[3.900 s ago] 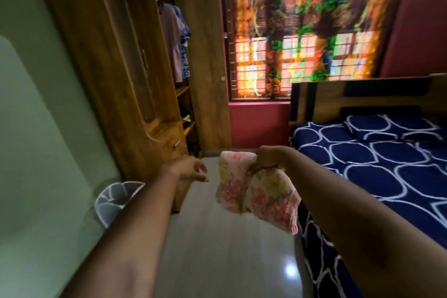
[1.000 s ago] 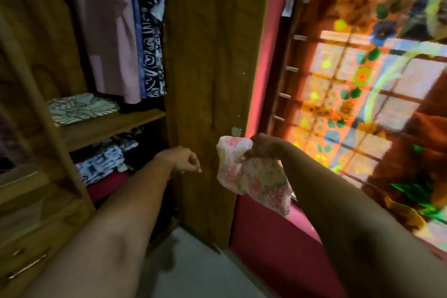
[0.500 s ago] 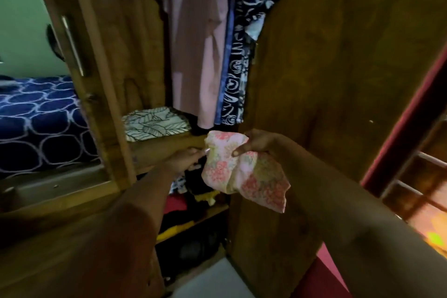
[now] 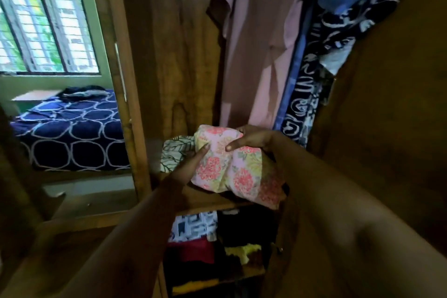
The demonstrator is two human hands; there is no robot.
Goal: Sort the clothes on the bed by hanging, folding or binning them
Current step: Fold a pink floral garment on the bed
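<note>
cloth [image 4: 227, 169]: pink, coral floral | shirt [image 4: 256, 43]: pale pink | bedsheet [image 4: 72, 133]: navy, white rings | shelf fabric [image 4: 173, 152]: leaf-print, perhaps

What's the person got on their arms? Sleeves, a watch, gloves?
Nothing that shows. The left arm and right arm are bare to the picture's edge, no sleeves. No watch or bracelet at either wrist. The left grip and right grip are bare hands: no gloves, no rings visible in the dim light.
</note>
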